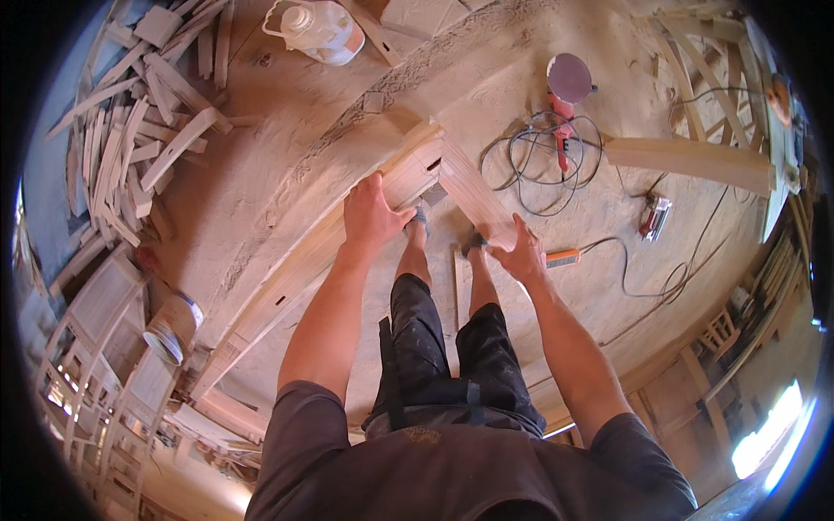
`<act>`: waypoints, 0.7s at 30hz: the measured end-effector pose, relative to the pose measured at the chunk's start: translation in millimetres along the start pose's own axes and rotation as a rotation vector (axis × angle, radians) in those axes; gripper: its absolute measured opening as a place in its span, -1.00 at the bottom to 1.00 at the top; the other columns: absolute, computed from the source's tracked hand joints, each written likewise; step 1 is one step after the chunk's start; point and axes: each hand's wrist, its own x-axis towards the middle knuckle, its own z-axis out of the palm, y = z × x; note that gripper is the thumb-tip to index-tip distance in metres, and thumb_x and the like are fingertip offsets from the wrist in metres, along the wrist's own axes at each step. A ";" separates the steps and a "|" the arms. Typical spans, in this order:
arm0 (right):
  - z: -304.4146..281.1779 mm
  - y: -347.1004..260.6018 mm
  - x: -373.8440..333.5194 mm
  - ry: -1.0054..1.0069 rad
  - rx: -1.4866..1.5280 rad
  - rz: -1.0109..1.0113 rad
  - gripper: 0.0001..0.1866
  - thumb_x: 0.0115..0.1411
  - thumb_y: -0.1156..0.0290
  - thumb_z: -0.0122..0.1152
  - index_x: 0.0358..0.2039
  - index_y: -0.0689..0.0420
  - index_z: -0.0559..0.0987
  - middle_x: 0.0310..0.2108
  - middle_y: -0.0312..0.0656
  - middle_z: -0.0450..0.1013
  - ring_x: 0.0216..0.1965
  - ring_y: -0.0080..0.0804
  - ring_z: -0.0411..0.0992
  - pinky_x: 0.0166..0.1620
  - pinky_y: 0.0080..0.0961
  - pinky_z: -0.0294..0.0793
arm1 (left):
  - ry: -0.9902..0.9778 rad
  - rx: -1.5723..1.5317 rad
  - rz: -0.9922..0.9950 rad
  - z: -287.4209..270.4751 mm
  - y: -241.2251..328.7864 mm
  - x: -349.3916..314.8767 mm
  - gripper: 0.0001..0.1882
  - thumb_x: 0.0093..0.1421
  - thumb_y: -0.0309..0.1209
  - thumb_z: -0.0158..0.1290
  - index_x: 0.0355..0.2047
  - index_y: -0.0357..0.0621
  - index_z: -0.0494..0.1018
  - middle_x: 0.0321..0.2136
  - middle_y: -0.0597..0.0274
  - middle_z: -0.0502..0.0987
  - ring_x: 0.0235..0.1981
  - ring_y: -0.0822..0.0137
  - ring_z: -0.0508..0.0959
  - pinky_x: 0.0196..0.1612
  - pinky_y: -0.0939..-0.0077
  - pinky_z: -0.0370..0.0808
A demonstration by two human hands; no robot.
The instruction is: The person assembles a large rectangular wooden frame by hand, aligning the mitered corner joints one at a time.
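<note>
While the person stands astride the open angle of a pale timber corner, both bare hands are occupied with its two members. The long pale wooden beam with dark slots cut along it (300, 282) slants from the lower left up to the apex, in front of the feet; there it meets the shorter flat pale-wood board (473, 193), which runs back toward the right foot. The left hand (372, 214) grips the beam below the corner, fingers over its outer edge and thumb stretched inward. The right hand (524, 256) is closed about the board's free end, just beside a slim orange tool on a dark cord (563, 258).

The step in hand, as I judge it from where I stand, is steadying or aligning the two members at their joint (whether it is fully seated I cannot tell). The next move would call for an even hold on both, so that the angle does not twist. Beyond the right hand, well apart, a red hand-held sander with a round brown disc (562, 117) lies on the dusty floor (321, 95), untouched.
</note>
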 end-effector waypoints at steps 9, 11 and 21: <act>-0.2 -10.8 -2.5 0.068 0.145 0.162 -0.21 0.05 0.09 0.48 0.30 0.04 0.50 0.17 0.08 0.53 0.21 0.06 0.47 0.23 -0.11 0.47 | -0.070 -0.009 -0.163 -2.6 72.4 36.6 0.01 -0.14 0.19 0.47 0.10 -0.36 0.40 0.04 -0.18 0.56 0.14 -0.14 0.52 0.17 -0.01 0.44; 0.1 -8.7 -4.5 0.070 0.168 0.170 -0.22 0.04 0.09 0.49 0.28 0.04 0.51 0.20 0.06 0.51 0.25 0.04 0.44 0.27 -0.14 0.42 | -0.048 0.019 -0.192 1.0 77.8 37.1 -0.02 -0.13 0.19 0.46 0.09 -0.32 0.41 0.03 -0.16 0.55 0.13 -0.14 0.50 0.20 -0.06 0.39; 22.8 20.1 -41.8 0.391 0.181 -0.060 -0.14 0.01 0.41 0.47 0.34 0.19 0.33 0.33 0.16 0.31 0.41 0.14 0.19 0.45 0.01 0.11 | -0.062 0.043 -0.213 13.3 69.2 39.6 -0.06 -0.09 0.13 0.45 0.10 -0.33 0.41 0.12 -0.21 0.48 0.24 -0.18 0.41 0.31 -0.08 0.29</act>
